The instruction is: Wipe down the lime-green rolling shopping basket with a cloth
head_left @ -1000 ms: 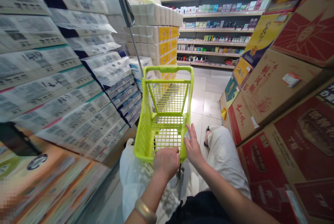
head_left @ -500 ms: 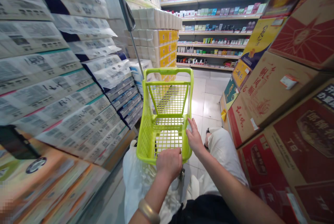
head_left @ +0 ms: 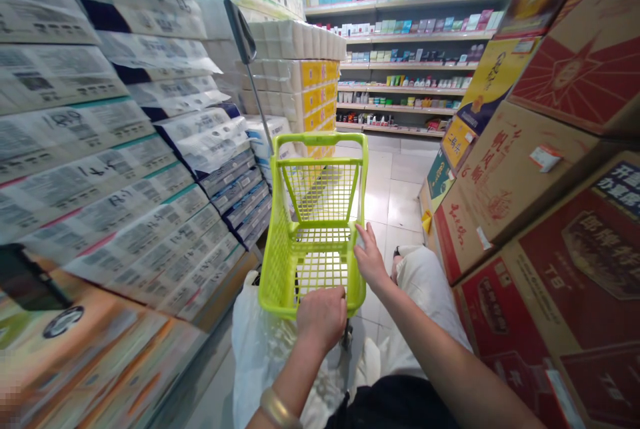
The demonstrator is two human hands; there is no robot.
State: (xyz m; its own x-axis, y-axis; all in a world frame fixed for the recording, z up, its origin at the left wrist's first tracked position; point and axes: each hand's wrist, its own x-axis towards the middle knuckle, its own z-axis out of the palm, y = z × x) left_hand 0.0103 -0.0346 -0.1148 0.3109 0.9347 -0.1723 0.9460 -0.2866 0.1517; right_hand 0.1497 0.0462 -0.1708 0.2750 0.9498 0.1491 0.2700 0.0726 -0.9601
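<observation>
A lime-green plastic shopping basket (head_left: 267,256) with grid walls stands in front of me, and nothing shows inside it. My left hand (head_left: 323,319), a gold-coloured bangle on its wrist, is closed around the near rim of the basket. On the right side rim lies my right hand (head_left: 370,257), its fingers stretched out against the green plastic; part of the fingers is hidden. A thin metal rod with a dark grip (head_left: 241,32) rises at the basket's far left corner. Below the near rim hangs a whitish translucent plastic bag (head_left: 255,349), partly covered by my left arm.
Stacked paper packs (head_left: 120,149) line the left side, with orange packs (head_left: 110,349) below them. Cardboard cartons (head_left: 520,182) rise close on the right. Pale floor tiles (head_left: 387,196) run ahead to shelves of small goods (head_left: 410,36). My knee in white trousers (head_left: 430,289) is beside the basket.
The view has shifted very slightly, so the basket and both hands appear a little further left. Both hands keep their places on the basket.
</observation>
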